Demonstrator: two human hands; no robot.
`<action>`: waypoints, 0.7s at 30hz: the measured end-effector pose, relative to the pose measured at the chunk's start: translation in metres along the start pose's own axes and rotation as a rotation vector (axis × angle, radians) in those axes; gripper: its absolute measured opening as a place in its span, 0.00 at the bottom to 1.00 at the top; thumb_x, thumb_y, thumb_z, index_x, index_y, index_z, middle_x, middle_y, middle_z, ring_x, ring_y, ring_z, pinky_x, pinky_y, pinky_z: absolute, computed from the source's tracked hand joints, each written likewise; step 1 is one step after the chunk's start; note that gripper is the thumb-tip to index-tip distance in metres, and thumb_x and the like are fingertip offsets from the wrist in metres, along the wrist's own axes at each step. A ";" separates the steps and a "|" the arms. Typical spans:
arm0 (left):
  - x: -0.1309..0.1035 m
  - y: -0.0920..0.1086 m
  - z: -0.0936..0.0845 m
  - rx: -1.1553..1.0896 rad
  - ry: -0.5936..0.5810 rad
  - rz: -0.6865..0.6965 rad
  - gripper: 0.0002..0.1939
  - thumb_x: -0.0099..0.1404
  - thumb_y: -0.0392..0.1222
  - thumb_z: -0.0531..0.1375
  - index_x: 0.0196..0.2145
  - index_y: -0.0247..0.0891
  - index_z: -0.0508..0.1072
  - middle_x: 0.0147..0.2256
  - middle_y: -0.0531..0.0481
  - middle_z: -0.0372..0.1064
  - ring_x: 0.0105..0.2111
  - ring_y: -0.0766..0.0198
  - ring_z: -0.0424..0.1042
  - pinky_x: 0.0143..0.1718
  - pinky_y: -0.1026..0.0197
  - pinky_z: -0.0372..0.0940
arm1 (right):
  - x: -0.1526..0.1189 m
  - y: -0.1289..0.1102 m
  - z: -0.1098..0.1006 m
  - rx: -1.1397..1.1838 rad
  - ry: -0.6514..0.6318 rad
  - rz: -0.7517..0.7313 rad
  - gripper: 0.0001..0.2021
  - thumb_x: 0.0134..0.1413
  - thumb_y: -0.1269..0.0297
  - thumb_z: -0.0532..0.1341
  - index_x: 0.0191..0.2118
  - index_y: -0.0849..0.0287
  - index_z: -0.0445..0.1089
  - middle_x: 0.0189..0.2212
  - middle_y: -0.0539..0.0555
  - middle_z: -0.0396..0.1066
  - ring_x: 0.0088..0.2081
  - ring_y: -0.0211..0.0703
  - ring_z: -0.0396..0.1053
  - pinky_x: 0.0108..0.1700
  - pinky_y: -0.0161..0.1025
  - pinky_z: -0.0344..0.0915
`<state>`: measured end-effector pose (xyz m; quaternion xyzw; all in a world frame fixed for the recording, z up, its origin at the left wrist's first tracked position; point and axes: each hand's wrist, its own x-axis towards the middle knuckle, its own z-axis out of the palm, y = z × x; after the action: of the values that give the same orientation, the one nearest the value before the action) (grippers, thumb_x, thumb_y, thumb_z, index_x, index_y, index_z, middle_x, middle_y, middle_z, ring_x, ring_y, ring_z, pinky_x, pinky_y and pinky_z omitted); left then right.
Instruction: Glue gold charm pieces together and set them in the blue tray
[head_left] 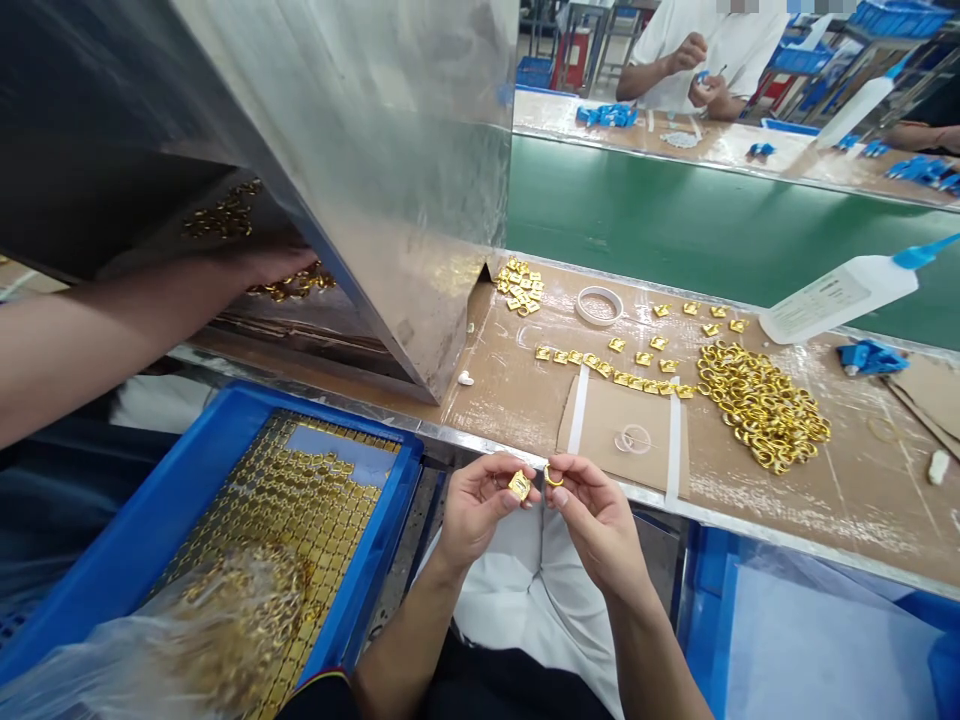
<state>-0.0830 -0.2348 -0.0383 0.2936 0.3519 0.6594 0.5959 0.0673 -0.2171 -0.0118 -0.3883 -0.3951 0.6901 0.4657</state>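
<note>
In front of the bench edge, above my lap, my left hand (480,505) pinches a small gold square-faced piece (519,486) between thumb and fingers. My right hand (592,510) grips a gold ring-shaped piece (553,477) close beside it. The two pieces are almost side by side; whether they touch I cannot tell. On the bench past my hands runs a row of gold square pieces (592,362). To its right lies a heap of gold rings (761,405). A cardboard sheet (611,425) with white tape strips lies just beyond my fingers.
A metal housing (390,150) stands at left; another person's arm (142,310) reaches under it. A blue tray (416,450) holds rows of gold pieces and a plastic bag. A white bottle (836,295) lies tilted near the green belt (675,210). Across it, another person works.
</note>
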 end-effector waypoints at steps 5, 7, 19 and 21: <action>0.001 -0.001 0.003 -0.022 -0.033 0.016 0.16 0.53 0.49 0.75 0.37 0.38 0.81 0.34 0.47 0.79 0.27 0.63 0.78 0.30 0.62 0.74 | -0.002 -0.006 -0.001 -0.124 0.003 -0.065 0.13 0.56 0.52 0.70 0.42 0.54 0.79 0.28 0.51 0.73 0.30 0.40 0.71 0.35 0.38 0.71; 0.001 0.000 0.004 -0.027 -0.050 0.024 0.15 0.55 0.48 0.74 0.38 0.40 0.82 0.34 0.48 0.79 0.27 0.63 0.78 0.30 0.61 0.74 | -0.001 -0.007 -0.002 -0.236 0.044 -0.130 0.13 0.59 0.51 0.68 0.40 0.54 0.79 0.27 0.51 0.72 0.28 0.40 0.69 0.31 0.37 0.69; 0.001 -0.001 0.010 0.021 -0.030 0.085 0.13 0.55 0.45 0.74 0.37 0.38 0.82 0.34 0.47 0.79 0.30 0.61 0.79 0.33 0.61 0.76 | -0.008 -0.023 0.009 -0.717 0.093 -0.475 0.11 0.64 0.70 0.63 0.45 0.48 0.80 0.33 0.52 0.75 0.33 0.43 0.74 0.35 0.38 0.71; 0.001 -0.001 0.011 0.027 -0.025 0.071 0.14 0.55 0.46 0.74 0.37 0.38 0.82 0.34 0.46 0.80 0.30 0.60 0.79 0.33 0.61 0.76 | -0.008 -0.025 0.010 -0.719 0.098 -0.471 0.11 0.63 0.70 0.63 0.45 0.49 0.80 0.33 0.53 0.76 0.33 0.43 0.75 0.35 0.38 0.71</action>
<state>-0.0733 -0.2320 -0.0330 0.3220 0.3426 0.6716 0.5726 0.0682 -0.2201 0.0160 -0.4574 -0.6656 0.3644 0.4636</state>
